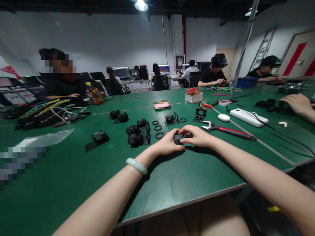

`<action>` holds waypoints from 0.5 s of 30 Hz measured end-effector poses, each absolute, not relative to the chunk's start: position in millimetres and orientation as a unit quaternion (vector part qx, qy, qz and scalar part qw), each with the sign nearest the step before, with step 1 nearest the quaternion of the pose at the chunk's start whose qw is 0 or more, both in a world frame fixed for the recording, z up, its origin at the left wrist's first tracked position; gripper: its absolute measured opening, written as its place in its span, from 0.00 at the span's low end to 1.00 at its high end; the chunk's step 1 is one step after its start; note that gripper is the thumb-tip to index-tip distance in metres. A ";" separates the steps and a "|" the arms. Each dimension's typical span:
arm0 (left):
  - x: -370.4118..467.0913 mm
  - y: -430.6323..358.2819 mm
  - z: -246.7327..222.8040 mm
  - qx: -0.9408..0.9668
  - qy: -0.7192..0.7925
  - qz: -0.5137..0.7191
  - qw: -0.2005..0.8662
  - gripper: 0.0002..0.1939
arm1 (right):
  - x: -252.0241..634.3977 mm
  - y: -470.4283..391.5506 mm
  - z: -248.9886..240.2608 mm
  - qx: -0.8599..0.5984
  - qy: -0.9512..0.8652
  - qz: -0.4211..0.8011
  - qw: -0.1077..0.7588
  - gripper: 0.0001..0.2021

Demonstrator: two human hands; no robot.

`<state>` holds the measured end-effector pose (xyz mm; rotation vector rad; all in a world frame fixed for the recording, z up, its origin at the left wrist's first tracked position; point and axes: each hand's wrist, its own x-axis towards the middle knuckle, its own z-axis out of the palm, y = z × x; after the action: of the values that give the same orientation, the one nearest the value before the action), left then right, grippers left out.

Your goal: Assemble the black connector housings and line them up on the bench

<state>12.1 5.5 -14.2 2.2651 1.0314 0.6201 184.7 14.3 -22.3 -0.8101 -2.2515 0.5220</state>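
Both my hands meet over the green table (pixel 157 183), around a small black part (pixel 177 139). My left hand (pixel 168 142), with a pale bracelet on the wrist, grips the part from the left. The fingers of my right hand (pixel 194 136) close on it from the right and hide some of it. Three black rings (pixel 157 127) lie in a column just left of my hands, beside several black fittings on brackets (pixel 136 139). Beyond my hands are a fitting on a bracket (pixel 170 119), another ring (pixel 182 120) and a bare black bracket (pixel 200 113).
An adjustable wrench (pixel 228 131) with red-black handle lies right of my hands, near a white power bank (pixel 248 117) with a cable. A small box (pixel 193 97) stands farther back. Cables (pixel 54 113) and a bottle (pixel 94 94) are left. Another person's hand (pixel 299 103) is at right.
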 end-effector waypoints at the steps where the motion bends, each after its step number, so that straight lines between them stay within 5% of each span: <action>1: 12.0 5.6 -14.2 0.847 0.385 0.231 0.285 0.25 | 184.5 14.4 -22.5 -0.312 -0.865 0.200 0.338 0.13; 15: 13.8 4.5 -12.6 0.838 0.385 0.244 0.301 0.25 | 184.3 13.7 -23.2 -0.326 -0.864 0.192 0.332 0.12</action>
<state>13.8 4.5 -12.6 2.2238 1.0211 0.6470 184.3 13.7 -23.2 -0.8531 -2.2582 0.5011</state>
